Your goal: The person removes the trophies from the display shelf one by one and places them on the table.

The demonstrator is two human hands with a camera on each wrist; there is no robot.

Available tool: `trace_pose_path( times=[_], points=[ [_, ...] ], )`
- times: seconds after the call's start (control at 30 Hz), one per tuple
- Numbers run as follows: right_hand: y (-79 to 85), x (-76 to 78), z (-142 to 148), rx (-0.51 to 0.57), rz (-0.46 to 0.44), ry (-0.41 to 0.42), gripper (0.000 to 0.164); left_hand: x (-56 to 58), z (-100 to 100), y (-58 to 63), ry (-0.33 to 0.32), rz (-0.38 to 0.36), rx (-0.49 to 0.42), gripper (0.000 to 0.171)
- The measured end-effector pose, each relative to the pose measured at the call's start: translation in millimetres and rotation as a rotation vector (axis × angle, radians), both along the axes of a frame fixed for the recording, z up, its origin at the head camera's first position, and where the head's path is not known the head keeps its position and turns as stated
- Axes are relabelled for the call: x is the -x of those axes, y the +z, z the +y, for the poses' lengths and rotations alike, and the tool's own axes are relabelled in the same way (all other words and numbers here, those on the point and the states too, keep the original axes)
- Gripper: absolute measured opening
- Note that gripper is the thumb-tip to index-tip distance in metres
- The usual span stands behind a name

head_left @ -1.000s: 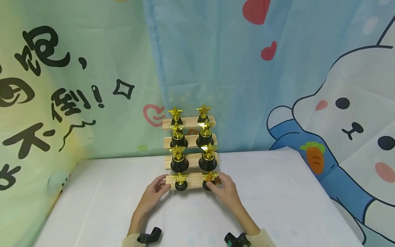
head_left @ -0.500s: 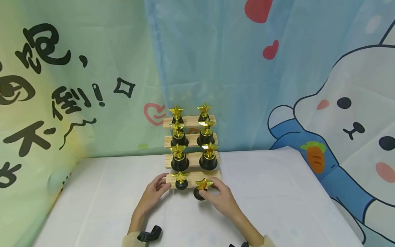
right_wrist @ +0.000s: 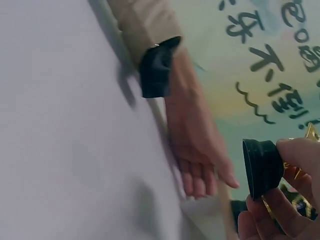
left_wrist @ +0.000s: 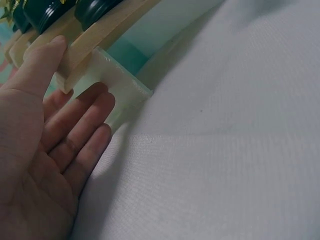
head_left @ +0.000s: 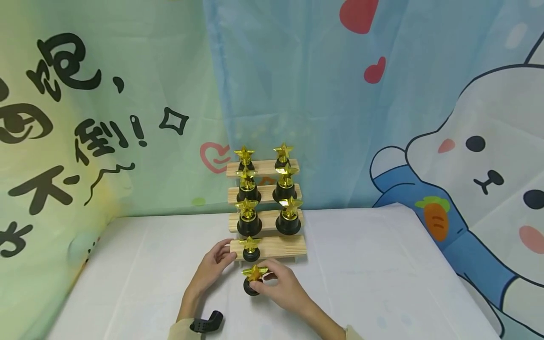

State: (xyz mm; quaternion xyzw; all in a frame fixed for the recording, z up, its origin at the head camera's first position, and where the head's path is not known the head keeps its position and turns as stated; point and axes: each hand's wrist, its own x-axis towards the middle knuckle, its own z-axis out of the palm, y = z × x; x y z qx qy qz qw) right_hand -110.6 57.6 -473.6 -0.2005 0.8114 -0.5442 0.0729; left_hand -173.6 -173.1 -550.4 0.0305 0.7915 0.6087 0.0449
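A small gold star trophy (head_left: 254,274) with a black base is in my right hand (head_left: 284,288), which pinches it between thumb and fingers above the white cloth. The right wrist view shows the trophy's black base (right_wrist: 262,167) tilted sideways. My left hand (head_left: 211,268) holds the left end of the lowest plank of a stepped wooden rack (head_left: 280,246). In the left wrist view the thumb (left_wrist: 42,62) lies against the plank's end, and the other fingers are below it. Another star trophy (head_left: 251,250) stands on that plank's left side; its right side is bare wood.
Larger star trophies (head_left: 249,219) stand in pairs on the upper planks. The rack is on a white-clothed table (head_left: 361,274). Behind it hangs a printed curtain (head_left: 340,118) with lettering and a cartoon animal.
My right hand has lifted the trophy off the right side of the lowest plank and carried it left and toward me. The left hand stays at the plank's end.
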Motion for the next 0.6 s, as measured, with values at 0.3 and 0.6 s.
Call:
trace_pose_path(
  times=[0.3, 0.6],
  points=[
    [-22.9, 5.5, -25, -0.074, 0.028, 0.071, 0.023, -0.9, -2, 0.9, -0.018, -0.006, -0.003, 0.049],
    [-34.7, 8.0, -41, -0.134, 0.072, 0.093, 0.019, -1.8, -3, 4.1, -0.039, -0.008, -0.003, 0.049]
  ],
)
